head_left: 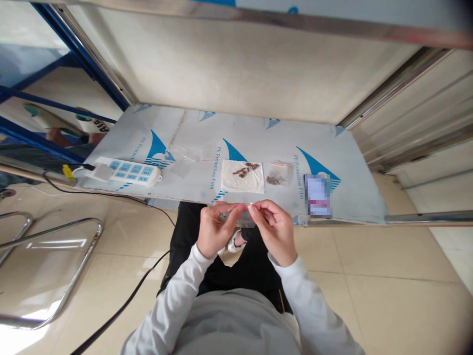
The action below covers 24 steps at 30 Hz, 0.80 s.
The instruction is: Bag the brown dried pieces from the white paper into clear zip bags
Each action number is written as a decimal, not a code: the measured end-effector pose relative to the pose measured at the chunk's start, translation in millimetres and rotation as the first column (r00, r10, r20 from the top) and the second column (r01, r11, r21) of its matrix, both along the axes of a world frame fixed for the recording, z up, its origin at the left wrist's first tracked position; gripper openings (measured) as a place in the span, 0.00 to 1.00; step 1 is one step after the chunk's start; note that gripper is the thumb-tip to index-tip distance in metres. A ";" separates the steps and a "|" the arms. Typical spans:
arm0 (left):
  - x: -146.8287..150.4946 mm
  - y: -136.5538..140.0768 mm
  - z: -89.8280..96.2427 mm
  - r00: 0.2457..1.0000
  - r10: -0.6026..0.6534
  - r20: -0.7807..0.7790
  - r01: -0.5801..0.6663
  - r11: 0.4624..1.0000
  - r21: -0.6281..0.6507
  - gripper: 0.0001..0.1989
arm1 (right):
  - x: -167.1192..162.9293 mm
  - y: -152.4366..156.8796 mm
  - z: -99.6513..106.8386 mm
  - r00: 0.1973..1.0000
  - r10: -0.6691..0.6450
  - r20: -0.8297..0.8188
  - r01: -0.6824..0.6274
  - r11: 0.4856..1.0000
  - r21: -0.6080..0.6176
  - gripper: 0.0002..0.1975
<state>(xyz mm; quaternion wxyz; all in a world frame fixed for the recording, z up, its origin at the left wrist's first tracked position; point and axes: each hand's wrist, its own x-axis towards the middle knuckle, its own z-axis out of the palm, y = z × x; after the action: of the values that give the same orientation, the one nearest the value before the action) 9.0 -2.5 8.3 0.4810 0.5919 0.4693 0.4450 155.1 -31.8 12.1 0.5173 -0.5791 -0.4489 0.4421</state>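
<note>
Between my two hands, just off the table's front edge, is a small clear zip bag [242, 218], partly covered by my fingers. My left hand [220, 224] pinches its top edge at the left. Thumb and fingers of my right hand [274, 226] pinch the same edge at the right. Beyond them a folded white tissue [242, 185] lies on the table, with several small brown pieces [244, 170] on it. To its right is another clear zip bag [280, 173] with brown pieces inside. What the held bag contains is too hidden to tell.
The table [258, 135] wears a printed protective film. A white power strip [127, 171] with cables sits at the left, near thin clear bags [185, 160]. A phone [318, 196] lies at the right front edge. A metal-framed chair [92, 231] stands lower left; another person's shoes [88, 121] show behind.
</note>
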 end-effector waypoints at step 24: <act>-66.4 88.6 -52.5 0.901 0.212 -0.379 -0.203 0.977 0.065 0.21 | 94.9 109.3 -17.6 0.944 -0.186 0.271 0.173 0.982 0.072 0.16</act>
<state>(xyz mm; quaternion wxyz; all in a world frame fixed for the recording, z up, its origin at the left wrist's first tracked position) -57.3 86.1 -44.1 0.3226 0.6198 0.6095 0.3746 250.0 77.5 -5.5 0.5013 -0.6613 -0.4722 0.2974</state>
